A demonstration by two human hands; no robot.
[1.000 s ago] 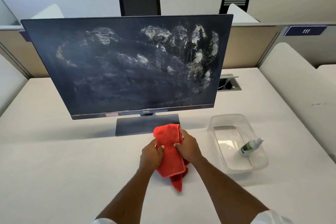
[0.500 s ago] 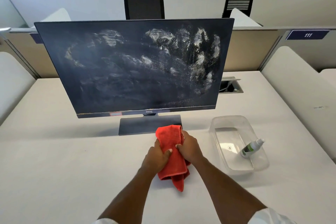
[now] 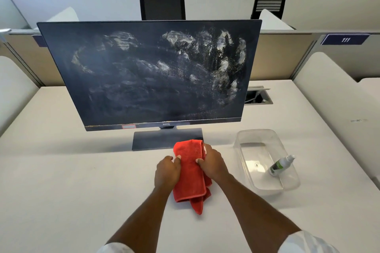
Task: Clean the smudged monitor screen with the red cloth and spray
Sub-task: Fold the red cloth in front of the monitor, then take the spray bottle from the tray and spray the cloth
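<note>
The dark monitor screen (image 3: pixel 148 72) stands on the white desk, covered with white smudges, thickest at its upper right. Just in front of its flat base (image 3: pixel 156 139) I hold the folded red cloth (image 3: pixel 190 172) upright with both hands. My left hand (image 3: pixel 167 170) grips its left edge and my right hand (image 3: pixel 212 163) grips its right edge. The cloth's lower corner hangs down to the desk. The small white-and-green spray bottle (image 3: pixel 281 165) leans inside the clear plastic tub (image 3: pixel 242 150) to the right of my hands.
A cable hatch (image 3: pixel 258 95) is open in the white desk (image 3: pixel 72 181) behind the monitor's right edge. White padded dividers flank the desk on the left (image 3: pixel 12 90) and right (image 3: pixel 337 98). Two black chairs stand beyond the far partition.
The view has shifted a little, so the monitor sits more to the right in frame. My left thumb has moved further onto the cloth; both hands still hold it in the same spot.
</note>
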